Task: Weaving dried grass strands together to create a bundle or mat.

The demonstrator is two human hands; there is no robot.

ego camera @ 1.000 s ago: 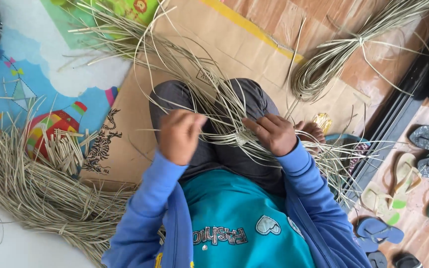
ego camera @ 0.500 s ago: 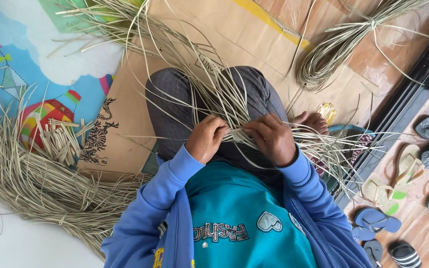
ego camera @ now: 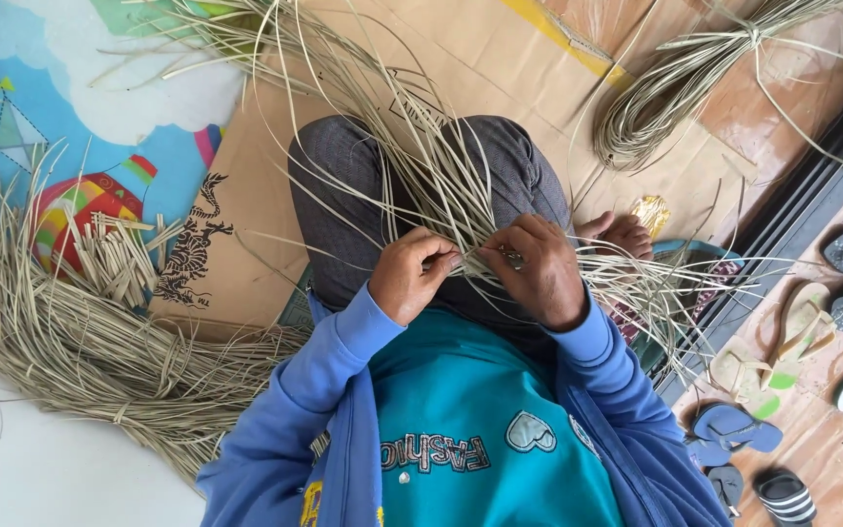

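Observation:
I sit cross-legged on flattened brown cardboard in a blue jacket and teal shirt. A fan of long pale dried grass strands lies over my lap and spreads up and to the left. My left hand pinches several of these strands at their near ends. My right hand grips the same bunch just beside it, the two hands almost touching. More strands trail off to the right over my bare foot.
A big heap of the same dried grass lies at the left on a colourful play mat. A coiled bundle sits at the upper right. Several sandals lie on the wooden floor beyond a dark door track.
My left hand has come down from a raised position to meet my right hand at the strands. The view has shifted slightly down and to the right.

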